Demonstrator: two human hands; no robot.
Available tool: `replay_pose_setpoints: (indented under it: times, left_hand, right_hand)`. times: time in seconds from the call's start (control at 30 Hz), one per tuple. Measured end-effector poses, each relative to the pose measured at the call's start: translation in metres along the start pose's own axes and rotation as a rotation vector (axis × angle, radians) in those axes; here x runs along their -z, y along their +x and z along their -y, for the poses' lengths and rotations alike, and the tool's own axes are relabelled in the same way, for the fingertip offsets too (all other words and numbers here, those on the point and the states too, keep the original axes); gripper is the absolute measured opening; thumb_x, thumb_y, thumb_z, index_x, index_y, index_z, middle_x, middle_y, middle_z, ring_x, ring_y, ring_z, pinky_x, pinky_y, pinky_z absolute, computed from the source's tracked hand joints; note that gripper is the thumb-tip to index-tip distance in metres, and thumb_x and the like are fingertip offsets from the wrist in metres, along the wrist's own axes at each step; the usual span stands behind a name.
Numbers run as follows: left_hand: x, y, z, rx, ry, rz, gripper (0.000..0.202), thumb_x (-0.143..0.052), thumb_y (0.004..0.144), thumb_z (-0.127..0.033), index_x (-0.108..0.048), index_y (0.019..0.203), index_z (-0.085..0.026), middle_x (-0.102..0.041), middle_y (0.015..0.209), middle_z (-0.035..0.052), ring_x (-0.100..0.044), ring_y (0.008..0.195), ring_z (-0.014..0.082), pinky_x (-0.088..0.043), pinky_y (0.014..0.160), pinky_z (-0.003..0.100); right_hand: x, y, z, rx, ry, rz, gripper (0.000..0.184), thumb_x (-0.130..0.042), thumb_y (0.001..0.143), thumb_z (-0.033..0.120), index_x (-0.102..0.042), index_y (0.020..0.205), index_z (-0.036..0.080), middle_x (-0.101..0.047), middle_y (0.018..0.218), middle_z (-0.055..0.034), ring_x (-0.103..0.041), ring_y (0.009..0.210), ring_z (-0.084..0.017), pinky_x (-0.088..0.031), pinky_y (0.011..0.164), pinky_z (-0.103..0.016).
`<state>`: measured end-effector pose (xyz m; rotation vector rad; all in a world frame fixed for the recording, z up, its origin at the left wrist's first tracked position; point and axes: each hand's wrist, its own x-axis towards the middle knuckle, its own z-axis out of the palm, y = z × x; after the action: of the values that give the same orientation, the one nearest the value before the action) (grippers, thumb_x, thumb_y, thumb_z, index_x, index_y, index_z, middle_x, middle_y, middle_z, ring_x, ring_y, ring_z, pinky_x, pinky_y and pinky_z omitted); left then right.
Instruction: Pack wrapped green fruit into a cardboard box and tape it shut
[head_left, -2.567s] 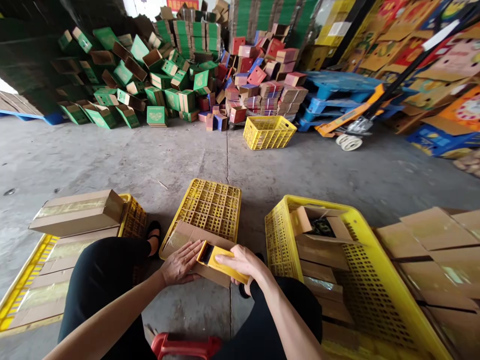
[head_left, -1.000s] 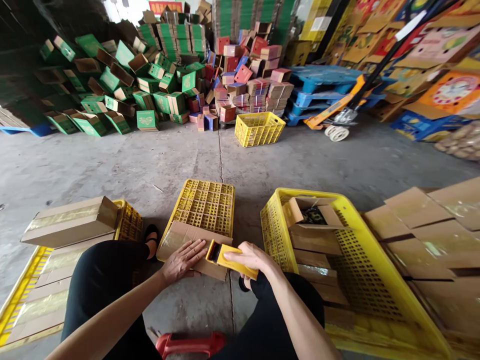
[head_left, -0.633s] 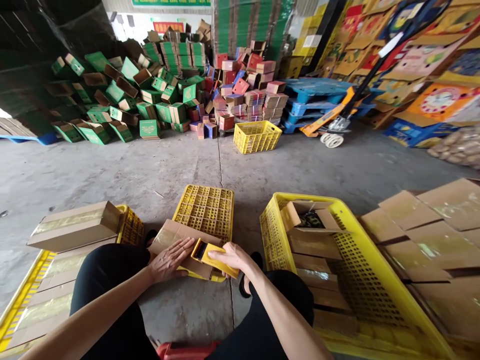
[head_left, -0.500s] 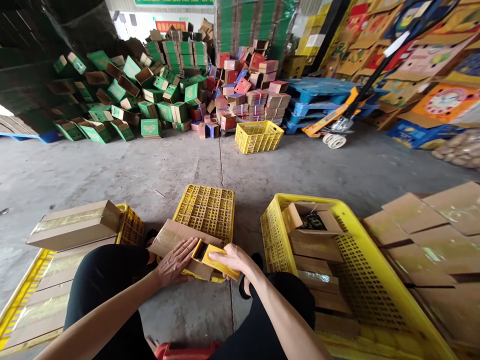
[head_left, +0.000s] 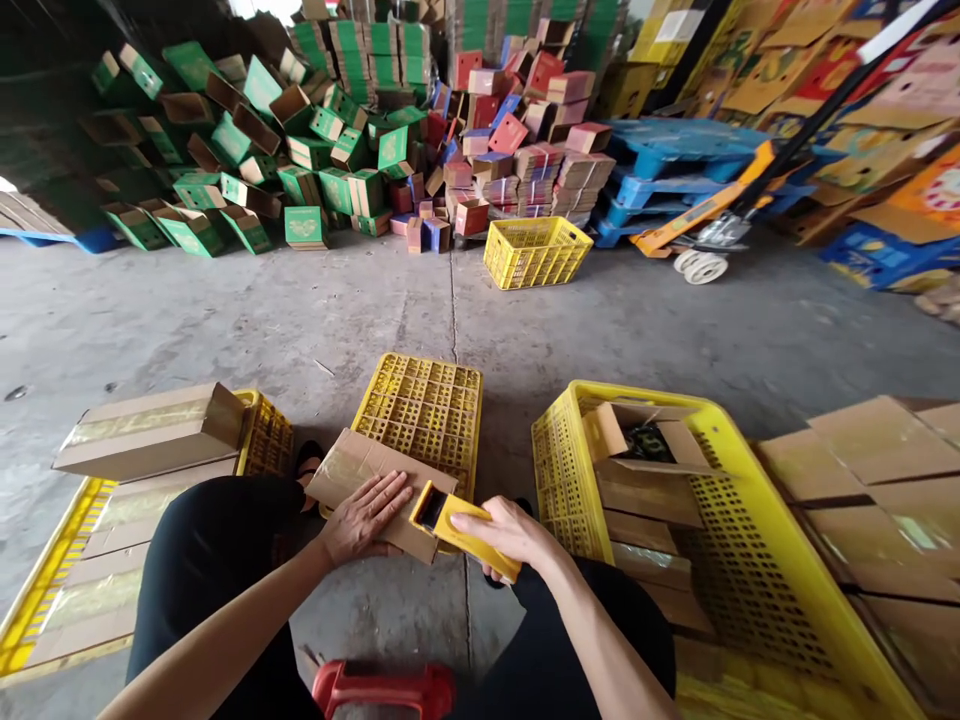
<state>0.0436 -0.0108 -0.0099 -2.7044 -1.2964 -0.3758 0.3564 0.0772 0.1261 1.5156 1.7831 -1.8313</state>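
Observation:
A cardboard box [head_left: 352, 462] lies on an upturned yellow crate [head_left: 424, 395] between my knees. My left hand [head_left: 369, 515] presses flat on top of the box, fingers stretched out. In my right hand [head_left: 504, 530] is a yellow tape dispenser [head_left: 459, 520], its dark front end over the right end of the box. My fingers wrap round its body. Whether tape runs from it to the box cannot be seen.
At the left, taped boxes [head_left: 154, 425] lie on a yellow crate [head_left: 266, 440]. On the right a large yellow crate [head_left: 757, 530] holds several boxes, one open with dark contents. More boxes [head_left: 870, 480] stand beyond it. A red stool [head_left: 382, 690] shows below.
My right hand and the tape dispenser have shifted right, toward the box's right end. My left hand stays flat on the box. The view has tilted downward.

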Motion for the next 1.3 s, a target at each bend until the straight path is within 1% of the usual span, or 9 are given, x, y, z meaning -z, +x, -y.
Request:
replay_pose_setpoints:
  times: [0.17, 0.27, 0.37, 0.53, 0.73, 0.87, 1.1, 1.2, 1.3]
  left_hand:
    - [0.004, -0.003, -0.001, 0.014, -0.005, 0.012, 0.103, -0.041, 0.097, -0.085, -0.018, 0.175, -0.02, -0.031, 0.176, 0.0166, -0.038, 0.16, 0.0352, -0.027, 0.131, 0.048]
    - [0.008, -0.002, -0.004, 0.01, -0.003, 0.011, 0.099, -0.045, 0.098, -0.082, -0.02, 0.174, -0.023, -0.026, 0.177, 0.0169, -0.035, 0.161, 0.0368, -0.027, 0.131, 0.051]
    - [0.01, 0.003, -0.011, -0.039, -0.025, 0.026, 0.098, -0.044, 0.101, -0.079, -0.016, 0.175, -0.02, -0.026, 0.177, 0.0168, -0.031, 0.162, 0.037, -0.025, 0.131, 0.054]
    - [0.007, 0.016, -0.026, -0.082, -0.084, 0.014, 0.103, -0.04, 0.105, -0.074, -0.003, 0.174, -0.008, -0.029, 0.175, 0.0206, -0.029, 0.163, 0.0344, -0.029, 0.131, 0.051]
    - [0.002, 0.016, -0.028, -0.061, -0.078, -0.025, 0.102, -0.041, 0.105, -0.074, -0.005, 0.174, -0.009, -0.034, 0.174, 0.0195, -0.033, 0.162, 0.0336, -0.035, 0.128, 0.05]
    - [0.0, 0.015, -0.027, -0.055, -0.065, -0.022, 0.102, -0.04, 0.104, -0.075, -0.007, 0.174, -0.008, -0.036, 0.173, 0.0198, -0.035, 0.161, 0.0329, -0.036, 0.128, 0.049]
    - [0.001, 0.017, -0.026, -0.055, -0.044, -0.01, 0.099, -0.035, 0.106, -0.075, -0.003, 0.175, -0.012, -0.037, 0.173, 0.0158, -0.035, 0.161, 0.0312, -0.03, 0.131, 0.046]
    - [0.003, 0.017, -0.026, -0.036, -0.068, 0.022, 0.099, -0.036, 0.105, -0.076, -0.004, 0.175, -0.014, -0.034, 0.174, 0.0153, -0.035, 0.161, 0.0316, -0.028, 0.132, 0.046]
    - [0.006, 0.018, -0.031, -0.021, -0.082, 0.036, 0.099, -0.038, 0.104, -0.077, -0.006, 0.175, -0.016, -0.032, 0.175, 0.0156, -0.034, 0.162, 0.0334, -0.024, 0.132, 0.05]
  right_hand:
    - [0.0, -0.003, -0.002, -0.049, 0.039, -0.037, 0.038, -0.067, 0.098, 0.053, -0.066, 0.082, 0.018, -0.069, 0.06, -0.0072, -0.07, 0.051, -0.019, -0.054, 0.046, -0.023]
    - [-0.003, -0.005, -0.001, -0.024, 0.071, -0.036, 0.038, -0.065, 0.1, 0.051, -0.066, 0.083, 0.017, -0.069, 0.06, -0.008, -0.069, 0.05, -0.019, -0.052, 0.045, -0.023]
    - [-0.005, -0.006, 0.0, 0.0, 0.071, -0.026, 0.039, -0.062, 0.102, 0.049, -0.067, 0.082, 0.017, -0.069, 0.059, -0.0079, -0.068, 0.049, -0.019, -0.053, 0.045, -0.023]
    - [-0.006, -0.008, -0.001, 0.009, 0.052, -0.047, 0.039, -0.062, 0.102, 0.05, -0.067, 0.083, 0.017, -0.069, 0.058, -0.0079, -0.068, 0.049, -0.019, -0.054, 0.046, -0.024]
    - [-0.004, -0.008, 0.001, -0.01, 0.012, -0.024, 0.044, -0.065, 0.099, 0.058, -0.067, 0.082, 0.017, -0.07, 0.061, -0.0084, -0.068, 0.049, -0.018, -0.055, 0.048, -0.024]
    - [-0.004, -0.009, 0.0, -0.028, 0.028, -0.041, 0.041, -0.065, 0.099, 0.056, -0.066, 0.084, 0.018, -0.069, 0.059, -0.0064, -0.068, 0.049, -0.018, -0.053, 0.046, -0.022]
    - [0.006, -0.017, -0.015, -0.043, 0.029, 0.004, 0.039, -0.06, 0.101, 0.054, -0.065, 0.083, 0.019, -0.071, 0.06, -0.0053, -0.067, 0.047, -0.017, -0.053, 0.046, -0.022]
    - [0.009, -0.017, -0.015, -0.026, 0.004, -0.007, 0.038, -0.065, 0.098, 0.054, -0.063, 0.082, 0.019, -0.071, 0.06, -0.006, -0.069, 0.049, -0.019, -0.052, 0.045, -0.023]
    - [0.008, -0.016, -0.011, -0.033, -0.044, -0.057, 0.039, -0.069, 0.095, 0.054, -0.063, 0.079, 0.018, -0.071, 0.06, -0.0075, -0.072, 0.054, -0.021, -0.052, 0.045, -0.023]
